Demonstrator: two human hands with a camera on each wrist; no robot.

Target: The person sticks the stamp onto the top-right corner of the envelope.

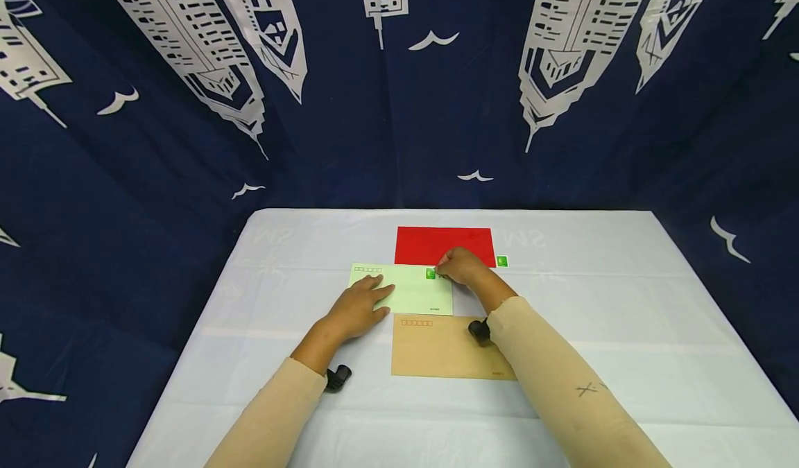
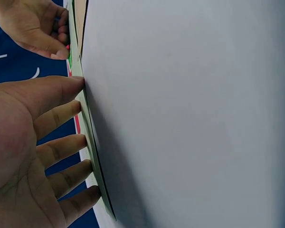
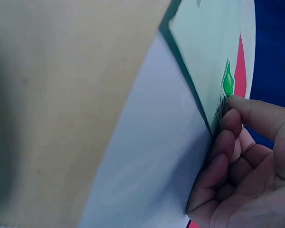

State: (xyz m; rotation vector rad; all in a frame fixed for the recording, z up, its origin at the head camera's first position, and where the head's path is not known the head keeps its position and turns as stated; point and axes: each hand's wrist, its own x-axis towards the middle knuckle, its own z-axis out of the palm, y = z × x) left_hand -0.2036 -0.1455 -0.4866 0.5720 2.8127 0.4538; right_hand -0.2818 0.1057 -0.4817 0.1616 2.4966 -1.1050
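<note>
A pale green envelope (image 1: 412, 298) lies on the white table, with a row of small postcode boxes at its upper left. My left hand (image 1: 356, 308) rests on the envelope's left part with spread fingers; in the left wrist view its fingertips (image 2: 80, 142) touch the paper. At the envelope's upper right corner, my right hand (image 1: 463, 267) pinches the edge of a small green stamp (image 3: 228, 83) between thumb and curled fingers. This stamp sits over the envelope; whether it lies fully flat cannot be told.
Behind the green envelope lies a red envelope (image 1: 437, 245), with another green stamp (image 1: 502, 261) beside its right edge. A brown envelope (image 1: 443, 350) lies nearer me, partly under my right forearm. The white table (image 1: 624, 301) ends at a dark blue printed curtain (image 1: 399, 128).
</note>
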